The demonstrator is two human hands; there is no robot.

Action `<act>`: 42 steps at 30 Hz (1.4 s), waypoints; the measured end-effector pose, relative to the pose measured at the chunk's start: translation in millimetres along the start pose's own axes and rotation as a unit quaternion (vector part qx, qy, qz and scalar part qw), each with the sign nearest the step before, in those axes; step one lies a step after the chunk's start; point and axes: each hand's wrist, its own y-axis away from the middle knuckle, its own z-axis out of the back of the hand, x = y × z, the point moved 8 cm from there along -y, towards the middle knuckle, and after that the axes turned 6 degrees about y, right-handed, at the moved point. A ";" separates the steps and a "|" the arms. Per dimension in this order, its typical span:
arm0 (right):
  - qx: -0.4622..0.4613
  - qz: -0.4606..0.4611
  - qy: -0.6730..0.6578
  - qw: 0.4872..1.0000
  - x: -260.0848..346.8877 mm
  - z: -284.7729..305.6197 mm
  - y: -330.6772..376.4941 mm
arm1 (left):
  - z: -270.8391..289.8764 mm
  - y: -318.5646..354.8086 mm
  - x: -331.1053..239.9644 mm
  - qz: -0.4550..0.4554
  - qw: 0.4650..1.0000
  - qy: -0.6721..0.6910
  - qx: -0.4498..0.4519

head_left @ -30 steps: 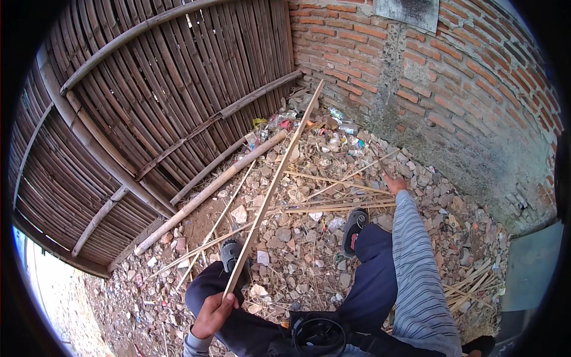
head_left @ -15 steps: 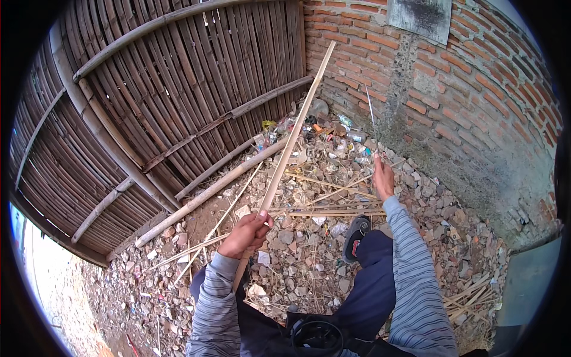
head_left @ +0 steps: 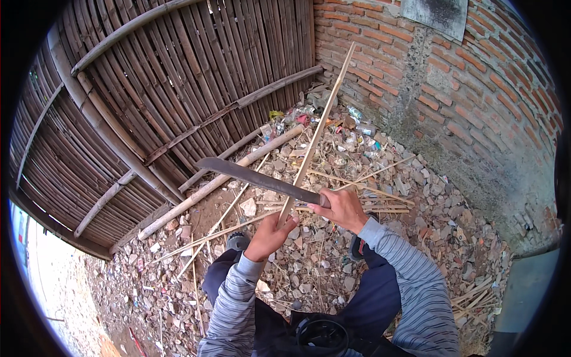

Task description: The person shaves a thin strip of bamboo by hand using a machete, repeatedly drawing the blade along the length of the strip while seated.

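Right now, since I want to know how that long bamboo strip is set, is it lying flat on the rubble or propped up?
Propped up. The bamboo strip slants from the left hand up toward the brick wall, clear of the rubble.

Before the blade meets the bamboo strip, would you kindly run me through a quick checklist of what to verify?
1. Left hand grips the bamboo strip: ok.
2. Right hand closed on the handle of the machete: ok.
3. Left fingers away from the blade: not ok, the blade crosses the strip just above that hand.
4. Far end of the strip steadied: cannot tell, it reaches toward the brick wall.
5. Feet out of the blade's way: cannot tell, a shoe sits below the hands.
6. Footing: not ok, loose rubble everywhere.
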 end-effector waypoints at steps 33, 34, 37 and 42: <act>0.088 0.017 -0.015 0.996 19.6 -47.5 -5.2 | 8.0 6.5 -12.5 -0.085 0.982 -0.147 -0.077; 0.087 0.017 -0.014 0.996 19.0 -47.6 -4.8 | 7.5 6.4 -13.9 -0.090 0.983 -0.144 -0.075; 0.066 0.024 -0.013 0.997 19.3 -45.1 -4.0 | 6.9 5.4 -12.3 -0.068 0.983 -0.154 -0.068; 0.060 0.041 0.005 0.997 25.8 -47.5 -2.3 | 6.8 2.8 -8.7 -0.122 0.982 -0.116 -0.079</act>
